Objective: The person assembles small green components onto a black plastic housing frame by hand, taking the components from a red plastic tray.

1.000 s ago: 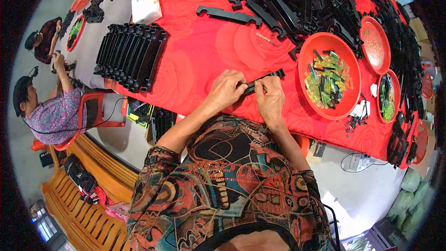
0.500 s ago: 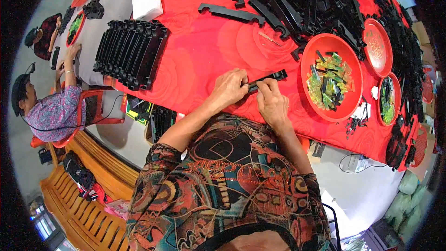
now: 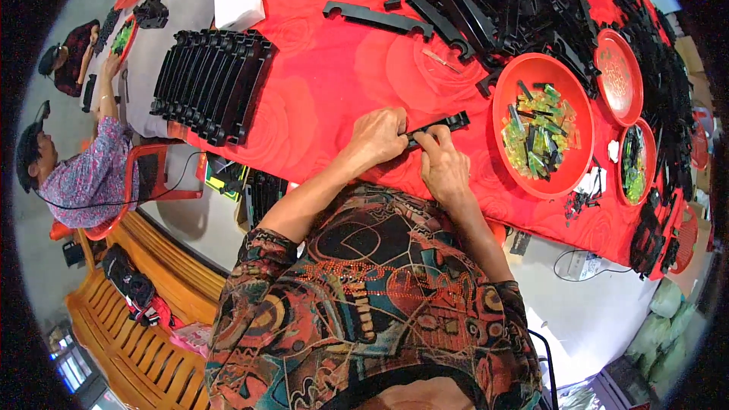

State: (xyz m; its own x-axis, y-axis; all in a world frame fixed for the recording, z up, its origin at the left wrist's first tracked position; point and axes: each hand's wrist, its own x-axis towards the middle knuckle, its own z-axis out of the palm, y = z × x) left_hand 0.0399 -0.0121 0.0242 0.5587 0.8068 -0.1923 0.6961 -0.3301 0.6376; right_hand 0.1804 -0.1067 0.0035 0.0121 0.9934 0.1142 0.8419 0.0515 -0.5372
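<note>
A long black plastic part [image 3: 449,123] lies across the near side of the red tablecloth [image 3: 326,99], between my hands. My left hand [image 3: 379,135] is closed around its left end, which the fingers hide. With bent fingers, my right hand [image 3: 445,165] presses on the middle of the same part; whether a small piece sits under the fingertips cannot be seen. Just right of the part stands a red bowl [image 3: 505,153] holding yellow-green translucent strips and black strips [image 3: 541,130].
Many similar black parts [image 3: 463,11] are heaped at the back right. A neat row of them [image 3: 215,87] lies at the left, near a white tissue pack [image 3: 239,0]. Two smaller red dishes [image 3: 616,80] stand at the right. Another person [image 3: 87,171] sits at the far left.
My hands stay almost in place on the black part, with only a slight shift of the right fingers. The seated person at the left has reached farther toward a red dish.
</note>
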